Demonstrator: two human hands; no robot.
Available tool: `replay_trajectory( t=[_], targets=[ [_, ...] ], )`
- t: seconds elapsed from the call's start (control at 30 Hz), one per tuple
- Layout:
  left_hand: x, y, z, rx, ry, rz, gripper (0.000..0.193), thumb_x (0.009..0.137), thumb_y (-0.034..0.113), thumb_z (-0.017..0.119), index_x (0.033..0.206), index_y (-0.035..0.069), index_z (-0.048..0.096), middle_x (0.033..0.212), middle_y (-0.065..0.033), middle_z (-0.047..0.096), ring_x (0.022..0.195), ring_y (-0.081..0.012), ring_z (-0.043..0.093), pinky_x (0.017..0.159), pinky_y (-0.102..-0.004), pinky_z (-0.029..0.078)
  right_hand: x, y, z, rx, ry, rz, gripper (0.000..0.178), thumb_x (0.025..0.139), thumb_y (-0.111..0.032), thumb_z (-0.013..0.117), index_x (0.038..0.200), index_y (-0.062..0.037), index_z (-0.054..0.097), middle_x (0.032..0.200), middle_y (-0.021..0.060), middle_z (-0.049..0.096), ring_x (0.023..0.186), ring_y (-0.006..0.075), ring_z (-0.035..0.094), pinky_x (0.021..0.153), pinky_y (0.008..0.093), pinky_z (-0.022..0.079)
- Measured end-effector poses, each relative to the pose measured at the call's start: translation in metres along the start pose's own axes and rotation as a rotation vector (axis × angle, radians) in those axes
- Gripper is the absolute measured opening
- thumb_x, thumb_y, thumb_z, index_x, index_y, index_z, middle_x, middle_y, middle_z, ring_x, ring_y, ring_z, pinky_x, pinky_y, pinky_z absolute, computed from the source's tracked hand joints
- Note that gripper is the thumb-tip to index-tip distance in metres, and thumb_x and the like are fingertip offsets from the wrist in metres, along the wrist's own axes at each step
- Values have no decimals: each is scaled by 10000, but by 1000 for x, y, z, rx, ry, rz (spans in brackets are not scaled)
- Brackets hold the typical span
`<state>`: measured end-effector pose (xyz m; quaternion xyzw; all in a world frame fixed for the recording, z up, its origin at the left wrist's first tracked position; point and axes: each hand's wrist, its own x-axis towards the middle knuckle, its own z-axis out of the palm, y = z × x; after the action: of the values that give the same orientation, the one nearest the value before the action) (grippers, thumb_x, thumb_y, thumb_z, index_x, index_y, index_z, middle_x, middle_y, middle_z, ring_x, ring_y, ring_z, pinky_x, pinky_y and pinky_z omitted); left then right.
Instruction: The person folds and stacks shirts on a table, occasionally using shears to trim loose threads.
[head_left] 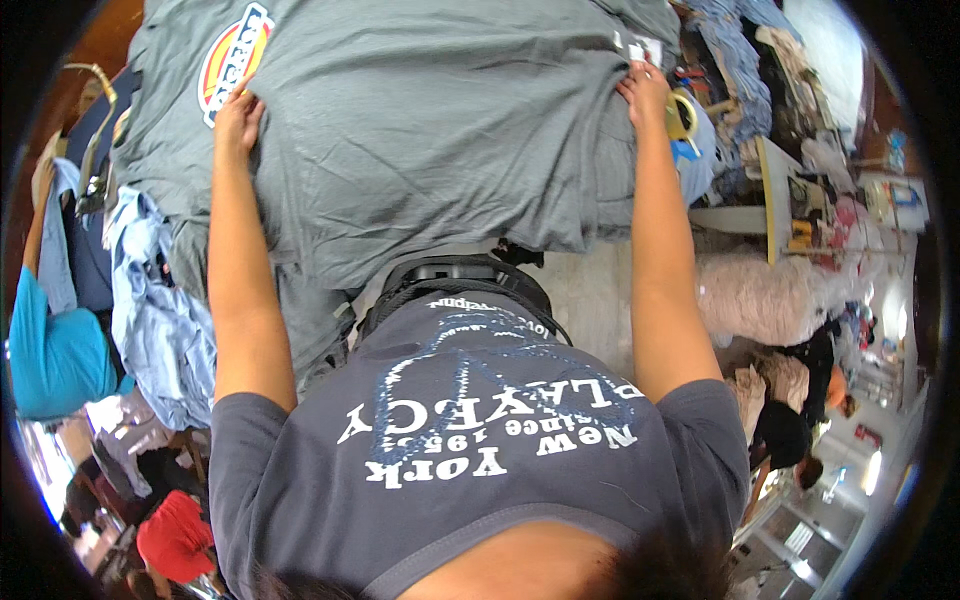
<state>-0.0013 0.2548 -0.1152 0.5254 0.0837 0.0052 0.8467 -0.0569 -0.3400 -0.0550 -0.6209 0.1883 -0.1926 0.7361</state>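
Note:
A large grey T-shirt lies spread out in front of me, wrinkled, with its lower edge hanging toward my lap. Near its left side is a red, yellow and white printed badge. My left hand is closed on the cloth just below that badge, fingers curled. At the right side, my right hand pinches the shirt's edge beside a small white label. Folds run across the fabric between both hands.
Light blue garments hang at my left, close to a person in a turquoise top. A yellow tape roll sits beyond my right wrist. Piled clothes and a pale pink bundle lie to the right.

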Motion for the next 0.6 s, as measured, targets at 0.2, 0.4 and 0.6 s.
replay_trajectory(
  t=[0.2,0.4,0.6],
  targets=[
    [-95,34,63,394,192,109,260,824,132,534,1073,57,522,973,-19,535,812,-98,492,670,-218,369,-65,-31,-28,-468,-186,-465,135,808,-128,568,895,-26,554,693,22,545,597,78,517,506,194,419],
    [-244,36,54,809,-183,-329,200,824,249,558,936,84,539,712,61,487,619,-34,442,534,-173,302,-216,-67,-64,-563,-514,201,213,820,-211,563,946,-41,583,657,5,540,494,57,461,464,196,375],
    [-307,-1,49,1087,-91,-272,289,768,259,637,896,22,533,839,-4,461,682,-87,444,583,-220,371,-264,-19,-81,-862,-573,228,326,741,-243,653,935,0,556,674,22,527,615,113,493,569,246,421]
  ],
)
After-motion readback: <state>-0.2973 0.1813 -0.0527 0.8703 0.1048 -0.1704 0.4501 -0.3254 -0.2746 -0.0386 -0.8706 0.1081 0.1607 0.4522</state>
